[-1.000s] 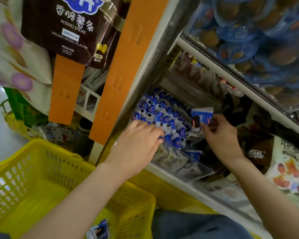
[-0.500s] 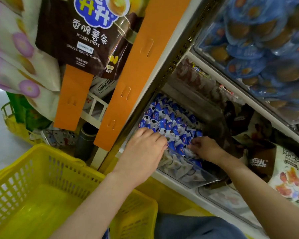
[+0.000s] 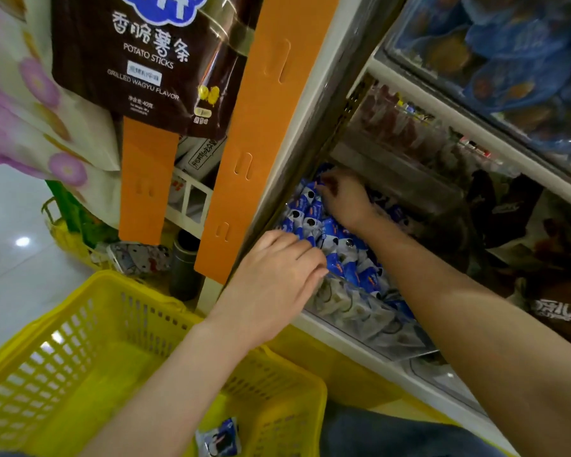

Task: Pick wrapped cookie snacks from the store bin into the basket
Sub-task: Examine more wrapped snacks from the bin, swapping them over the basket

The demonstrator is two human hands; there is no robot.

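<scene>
The right hand (image 3: 343,197) has moved from the bin's (image 3: 360,311) near end to its far end. In front of the bin, one packet (image 3: 219,438) lies in the basket (image 3: 63,351). The left hand (image 3: 274,285) rests at the bin's front rim, fingers bent onto the packets (image 3: 340,255), and at the far end the right hand's fingers curl into them; I cannot tell whether either hand grasps one.
</scene>
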